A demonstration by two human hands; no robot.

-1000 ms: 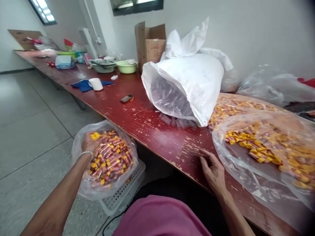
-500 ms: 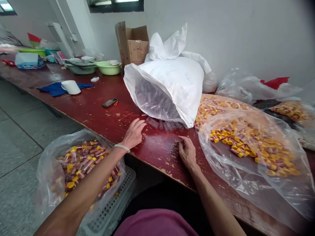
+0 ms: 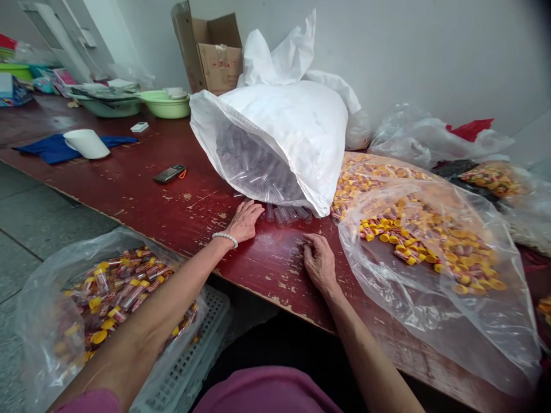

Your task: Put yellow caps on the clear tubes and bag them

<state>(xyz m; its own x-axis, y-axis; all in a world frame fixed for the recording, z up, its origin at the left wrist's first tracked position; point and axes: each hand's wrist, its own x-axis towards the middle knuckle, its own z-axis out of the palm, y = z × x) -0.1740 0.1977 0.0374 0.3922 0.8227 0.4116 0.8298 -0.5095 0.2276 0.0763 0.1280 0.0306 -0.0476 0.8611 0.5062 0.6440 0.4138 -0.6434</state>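
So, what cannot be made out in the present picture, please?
All in the head view:
What the left hand may hold: its own back hides the palm.
Likewise for the right hand.
How far the clear plastic tubes reach into the large white sack: its wall hides this.
The bottom of the open brown cardboard box: its front wall hides it.
The left part of the blue-and-white box: cut off by the picture edge.
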